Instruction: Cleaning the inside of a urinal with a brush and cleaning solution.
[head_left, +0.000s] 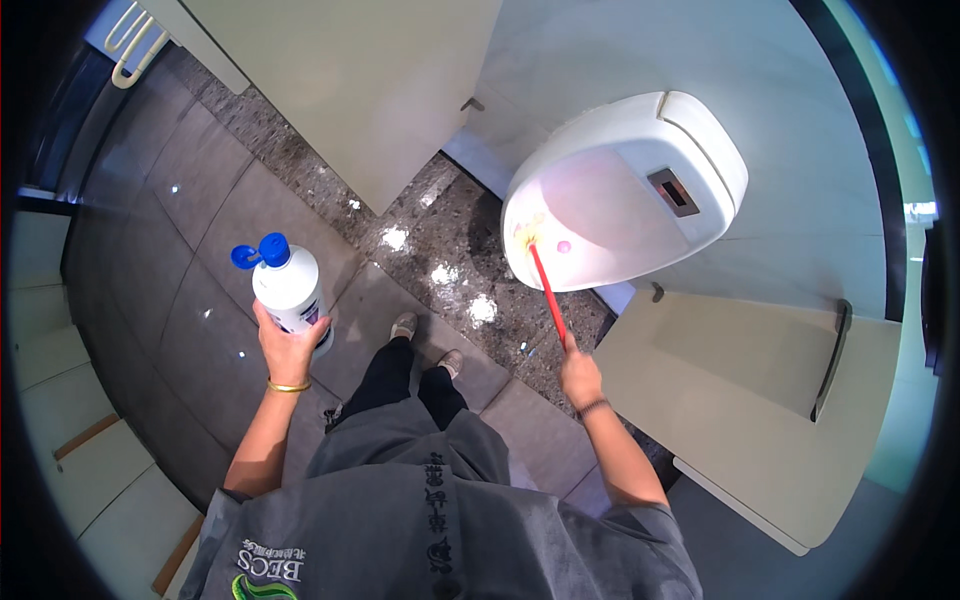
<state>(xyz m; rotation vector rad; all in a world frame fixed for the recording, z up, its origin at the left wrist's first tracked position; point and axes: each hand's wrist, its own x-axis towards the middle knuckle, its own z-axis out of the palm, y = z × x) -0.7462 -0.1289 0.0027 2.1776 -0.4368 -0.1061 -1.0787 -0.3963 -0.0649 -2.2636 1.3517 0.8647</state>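
Note:
My left hand (pixel 288 340) is wrapped round a white plastic bottle (pixel 290 283), held upright over the floor. Its blue flip cap (pixel 272 249) stands open, the lid hanging to the left. In my right hand (pixel 580 374) is the red handle (pixel 549 294) of a long brush. The brush's pale yellowish bristles (pixel 528 234) sit inside the white wall-mounted urinal (pixel 622 264), against the near left part of its basin. A small pink disc (pixel 564 247) lies in the basin, just right of the bristles.
Beige partition panels (pixel 370 80) flank the urinal, the right one (pixel 740 400) carrying a dark bar handle (pixel 832 360). A wet, shiny dark stone strip (pixel 440 235) runs under the urinal. Grey floor tiles (pixel 215 200) extend left. My shoes (pixel 404 325) stand near the strip.

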